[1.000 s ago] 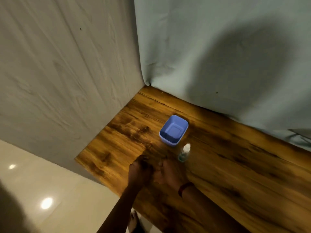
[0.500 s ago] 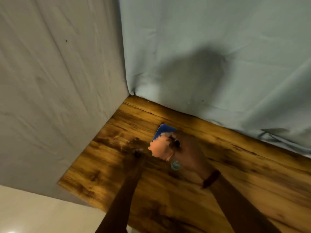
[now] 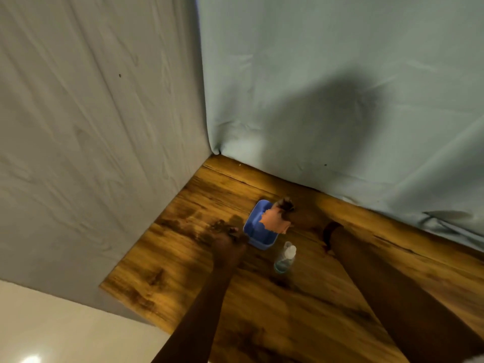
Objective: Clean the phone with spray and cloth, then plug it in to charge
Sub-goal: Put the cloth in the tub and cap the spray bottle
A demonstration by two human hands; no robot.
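Note:
An orange cloth (image 3: 275,221) hangs from my right hand (image 3: 301,214), which pinches it just above a small blue tub (image 3: 258,241) on the wooden table (image 3: 301,310). A small clear spray bottle (image 3: 285,258) with a white top stands upright right in front of the tub. My left hand (image 3: 227,244) rests low on the table against the tub's left side; its fingers are dark and blurred, so its grip is unclear. No phone or charger shows in this view.
The table sits in a corner: a grey wall (image 3: 91,153) along its left edge and a pale blue sheet (image 3: 340,100) behind it. A light tiled floor (image 3: 65,331) lies below the table's near-left edge.
My right hand has lifted the orange cloth and carried it back over the blue tub. The spray bottle, hidden behind that hand half a second ago, is uncovered again. My left hand has shifted toward the tub.

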